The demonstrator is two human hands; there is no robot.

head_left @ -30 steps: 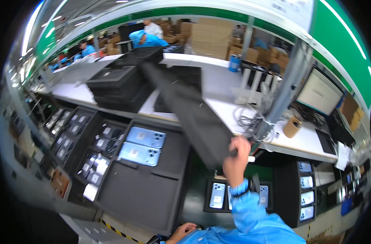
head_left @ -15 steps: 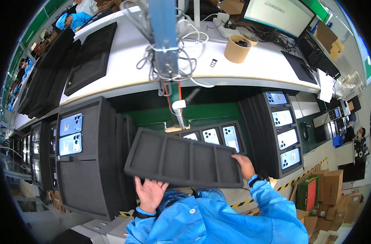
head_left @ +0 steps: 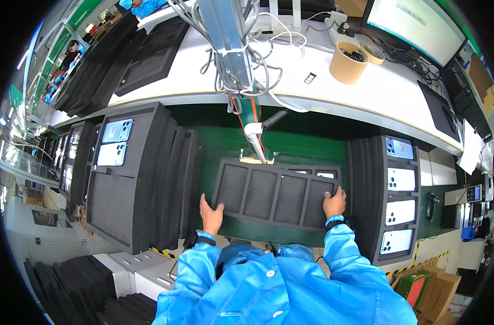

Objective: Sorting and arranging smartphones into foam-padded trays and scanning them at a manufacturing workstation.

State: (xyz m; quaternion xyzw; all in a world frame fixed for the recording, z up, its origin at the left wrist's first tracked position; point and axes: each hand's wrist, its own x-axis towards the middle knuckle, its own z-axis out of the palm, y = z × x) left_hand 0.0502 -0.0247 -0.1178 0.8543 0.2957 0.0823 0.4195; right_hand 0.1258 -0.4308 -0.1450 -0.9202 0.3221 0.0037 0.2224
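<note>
A black foam tray [head_left: 263,187] with several rectangular pockets lies nearly level in front of me, and its pockets hold nothing. My left hand [head_left: 211,218] is at its left end, thumb on the rim and fingers along the outer side. At the right end, my right hand [head_left: 334,203] grips the tray by its side wall. Under its far edge is another foam tray [head_left: 336,172], mostly hidden, with the tops of light phones [head_left: 325,175] showing.
On the right stands a stack of foam trays [head_left: 364,189], the outer one holding blue and white phones [head_left: 397,212]. Another stack [head_left: 156,189] on the left shows two phones [head_left: 112,154]. Beyond lie a white bench [head_left: 290,89], a metal post [head_left: 225,49] with cables and a cardboard tub [head_left: 348,62].
The held foam tray has moved away from me and now covers most of the phones beneath it. My left hand has turned from palm up to hold its end.
</note>
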